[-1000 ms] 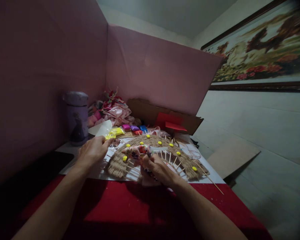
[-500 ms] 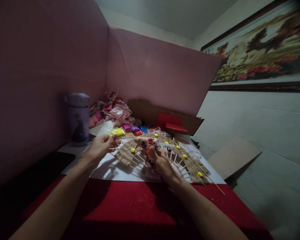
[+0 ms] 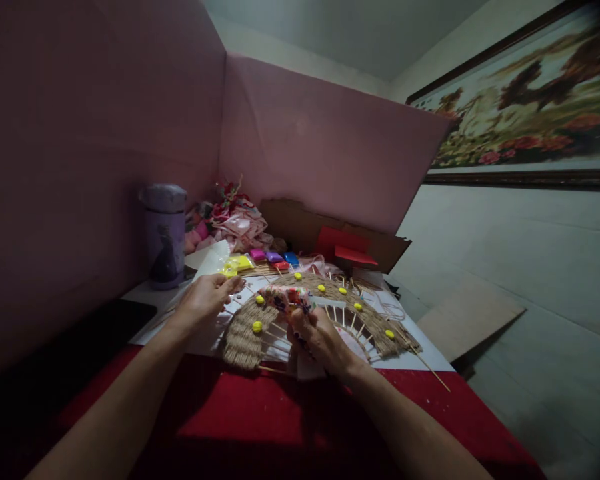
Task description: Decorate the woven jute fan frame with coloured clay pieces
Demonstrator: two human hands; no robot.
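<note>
A woven twine fan (image 3: 243,339) with thin sticks and several yellow oval pieces lies on the white sheet (image 3: 200,340). My right hand (image 3: 316,333) is wrapped round a flower-patterned glue gun (image 3: 286,298) above the middle of the fan; a pale stick juts from its rear to the right. Over the fan's left edge is my left hand (image 3: 213,297), its fingers pinched together near the stick ends. Whatever those fingertips hold is too small to make out. A pale pink round piece (image 3: 349,341) shows inside the fan's arc.
A purple bottle (image 3: 165,237) stands at the left. Behind the fan are yellow packets (image 3: 237,264), coloured packets, a pink ribbon pile (image 3: 243,227), red paper (image 3: 355,256) and cardboard (image 3: 290,223). Loose sticks lie at the right. Red cloth (image 3: 260,413) covers the front.
The fan has turned anticlockwise, its left end now lower and nearer the front edge. My left hand has shifted slightly right, and the glue gun has moved slightly left and down. The view has shifted a little.
</note>
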